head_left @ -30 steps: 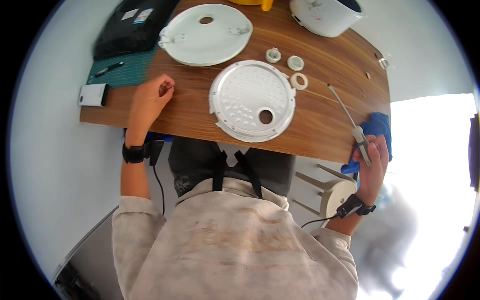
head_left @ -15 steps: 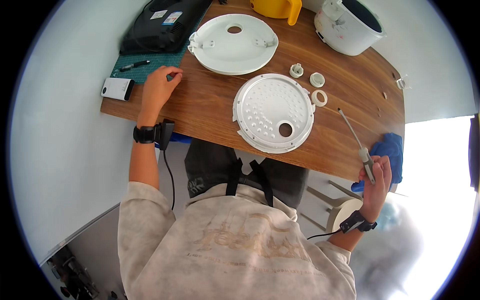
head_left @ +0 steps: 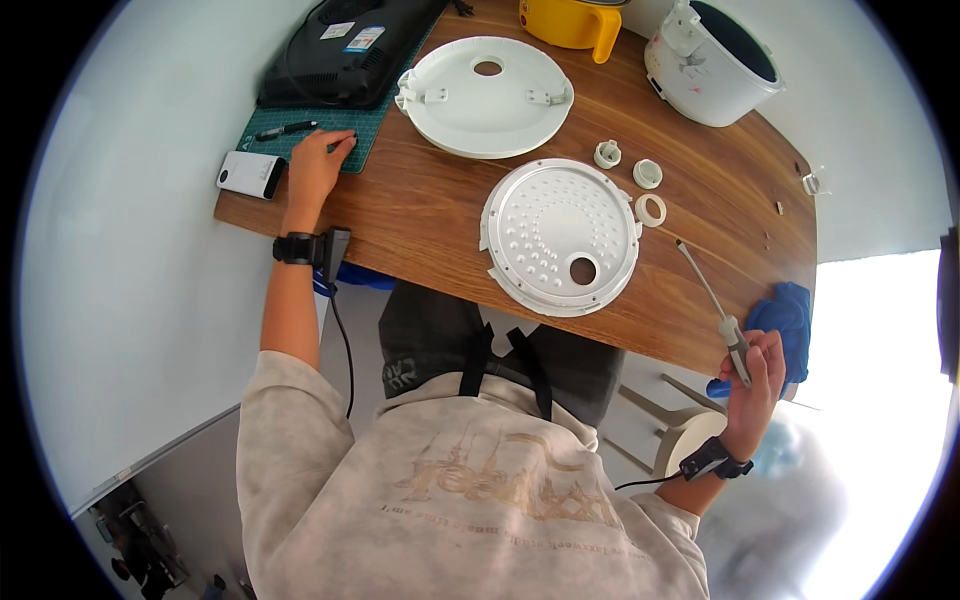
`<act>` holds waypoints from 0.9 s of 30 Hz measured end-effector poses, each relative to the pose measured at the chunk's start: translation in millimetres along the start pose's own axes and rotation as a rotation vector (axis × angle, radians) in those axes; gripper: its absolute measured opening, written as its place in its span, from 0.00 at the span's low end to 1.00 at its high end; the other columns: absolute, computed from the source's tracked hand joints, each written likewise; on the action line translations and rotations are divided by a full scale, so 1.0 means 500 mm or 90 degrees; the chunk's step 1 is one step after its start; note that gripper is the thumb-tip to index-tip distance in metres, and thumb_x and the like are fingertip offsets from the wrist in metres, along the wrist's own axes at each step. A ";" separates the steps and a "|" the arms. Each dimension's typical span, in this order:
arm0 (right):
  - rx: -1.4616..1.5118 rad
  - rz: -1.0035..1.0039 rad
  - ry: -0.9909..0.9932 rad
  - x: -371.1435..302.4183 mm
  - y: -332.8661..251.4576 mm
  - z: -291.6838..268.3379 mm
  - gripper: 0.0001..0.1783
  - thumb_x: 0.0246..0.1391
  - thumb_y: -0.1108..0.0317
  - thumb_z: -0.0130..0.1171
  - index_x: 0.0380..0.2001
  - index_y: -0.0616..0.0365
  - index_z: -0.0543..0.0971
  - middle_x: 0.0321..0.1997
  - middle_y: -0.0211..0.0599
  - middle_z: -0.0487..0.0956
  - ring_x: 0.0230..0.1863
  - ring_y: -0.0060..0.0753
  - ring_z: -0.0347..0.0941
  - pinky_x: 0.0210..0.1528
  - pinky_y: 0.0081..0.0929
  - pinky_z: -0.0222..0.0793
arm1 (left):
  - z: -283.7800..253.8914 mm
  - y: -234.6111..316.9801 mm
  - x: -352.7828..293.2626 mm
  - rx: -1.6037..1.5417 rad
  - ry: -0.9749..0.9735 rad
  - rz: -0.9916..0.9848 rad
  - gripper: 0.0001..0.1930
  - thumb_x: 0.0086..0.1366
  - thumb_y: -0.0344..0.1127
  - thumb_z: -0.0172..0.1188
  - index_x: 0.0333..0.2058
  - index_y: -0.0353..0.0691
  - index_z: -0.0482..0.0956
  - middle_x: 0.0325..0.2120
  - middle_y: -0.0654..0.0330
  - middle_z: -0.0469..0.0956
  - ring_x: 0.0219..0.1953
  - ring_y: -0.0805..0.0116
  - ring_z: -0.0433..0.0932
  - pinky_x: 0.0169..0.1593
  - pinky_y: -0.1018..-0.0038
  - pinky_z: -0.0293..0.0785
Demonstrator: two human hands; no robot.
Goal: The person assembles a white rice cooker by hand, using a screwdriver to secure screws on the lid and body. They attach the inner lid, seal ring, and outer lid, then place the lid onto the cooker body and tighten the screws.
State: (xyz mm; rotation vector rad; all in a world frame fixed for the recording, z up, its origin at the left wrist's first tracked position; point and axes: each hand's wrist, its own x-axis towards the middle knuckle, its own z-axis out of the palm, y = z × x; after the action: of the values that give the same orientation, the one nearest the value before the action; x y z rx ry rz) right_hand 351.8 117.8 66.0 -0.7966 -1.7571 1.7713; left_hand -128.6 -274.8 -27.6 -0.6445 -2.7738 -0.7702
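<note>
My right hand (head_left: 757,375) is wrapped around the handle of a screwdriver (head_left: 733,345), its shaft pointing up over the table. At the left, my left hand (head_left: 318,168) rests over the green cutting mat (head_left: 367,150), thumb and fingertips pressed together; anything between them is too small to make out. Between my hands lies a round dimpled metal-and-white plate (head_left: 548,225) with one hole. Behind it sits a white oval lid cover (head_left: 480,115), inner side up. Two small white caps (head_left: 607,154) and a white ring (head_left: 650,210) lie beside the plate.
A black appliance (head_left: 330,65), a pen (head_left: 286,131) and a white power bank (head_left: 248,174) are at the left. A yellow pot (head_left: 560,25) and a white rice cooker body (head_left: 705,75) stand at the back. Blue cloth (head_left: 783,318) hangs over the right edge.
My left hand has moved slightly away from me, its fingertips now over the cutting mat. The right hand keeps hold of the screwdriver. The whole view has shifted a little.
</note>
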 end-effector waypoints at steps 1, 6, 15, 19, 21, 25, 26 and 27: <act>-0.003 -0.003 -0.003 -0.001 -0.001 0.000 0.13 0.67 0.62 0.59 0.34 0.55 0.67 0.39 0.36 0.73 0.28 0.24 0.74 0.28 0.24 0.69 | 0.000 -0.009 0.002 -0.013 0.000 0.012 0.12 0.68 0.39 0.65 0.46 0.43 0.88 0.38 0.51 0.85 0.39 0.53 0.83 0.45 0.65 0.78; 0.035 0.011 0.049 -0.004 -0.006 0.011 0.11 0.68 0.62 0.57 0.40 0.58 0.70 0.41 0.36 0.74 0.28 0.24 0.74 0.30 0.23 0.70 | -0.002 -0.038 0.000 -0.102 -0.010 -0.002 0.13 0.71 0.37 0.62 0.49 0.43 0.86 0.39 0.52 0.85 0.37 0.57 0.83 0.43 0.66 0.78; 0.133 0.027 -0.051 -0.019 0.010 0.003 0.43 0.59 0.57 0.69 0.69 0.64 0.60 0.50 0.38 0.75 0.40 0.31 0.79 0.41 0.25 0.74 | -0.031 -0.012 -0.012 -0.199 -0.098 -0.144 0.15 0.73 0.36 0.57 0.55 0.43 0.82 0.39 0.58 0.83 0.34 0.73 0.81 0.37 0.75 0.80; 0.140 0.043 -0.122 -0.026 0.026 0.003 0.47 0.50 0.67 0.70 0.71 0.65 0.59 0.50 0.37 0.74 0.43 0.34 0.79 0.43 0.28 0.74 | -0.037 -0.025 -0.017 -0.254 -0.105 -0.140 0.15 0.73 0.34 0.57 0.55 0.41 0.81 0.41 0.57 0.83 0.39 0.71 0.83 0.38 0.76 0.82; 0.132 0.051 -0.139 -0.029 0.031 0.002 0.43 0.46 0.72 0.65 0.68 0.65 0.63 0.48 0.35 0.72 0.42 0.34 0.78 0.43 0.27 0.73 | -0.041 -0.025 -0.021 -0.289 -0.097 -0.155 0.15 0.73 0.33 0.57 0.55 0.39 0.80 0.43 0.57 0.83 0.41 0.70 0.84 0.38 0.77 0.83; 0.113 0.087 -0.121 -0.030 0.031 0.009 0.38 0.40 0.77 0.53 0.61 0.66 0.70 0.43 0.33 0.70 0.38 0.32 0.75 0.42 0.26 0.71 | -0.054 -0.009 -0.030 -0.279 -0.107 -0.166 0.13 0.72 0.32 0.58 0.52 0.37 0.80 0.44 0.57 0.82 0.43 0.68 0.85 0.39 0.77 0.83; 0.100 0.092 -0.108 -0.030 0.031 0.011 0.37 0.39 0.78 0.51 0.60 0.66 0.71 0.43 0.32 0.69 0.37 0.31 0.75 0.41 0.26 0.70 | -0.054 -0.003 -0.032 -0.270 -0.106 -0.161 0.12 0.72 0.32 0.58 0.50 0.37 0.80 0.43 0.57 0.82 0.41 0.69 0.85 0.38 0.77 0.83; 0.099 0.091 -0.109 -0.030 0.032 0.011 0.36 0.40 0.77 0.52 0.59 0.66 0.71 0.43 0.33 0.70 0.37 0.31 0.74 0.42 0.26 0.70 | -0.054 0.005 -0.033 -0.261 -0.104 -0.156 0.11 0.71 0.32 0.58 0.49 0.36 0.81 0.42 0.57 0.82 0.40 0.70 0.85 0.37 0.77 0.83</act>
State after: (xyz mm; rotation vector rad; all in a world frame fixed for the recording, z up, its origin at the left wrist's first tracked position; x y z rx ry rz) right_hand 359.3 102.8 51.0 -0.7400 -1.6776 2.0968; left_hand -111.0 -292.8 -8.3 -0.4496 -2.8976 -1.4222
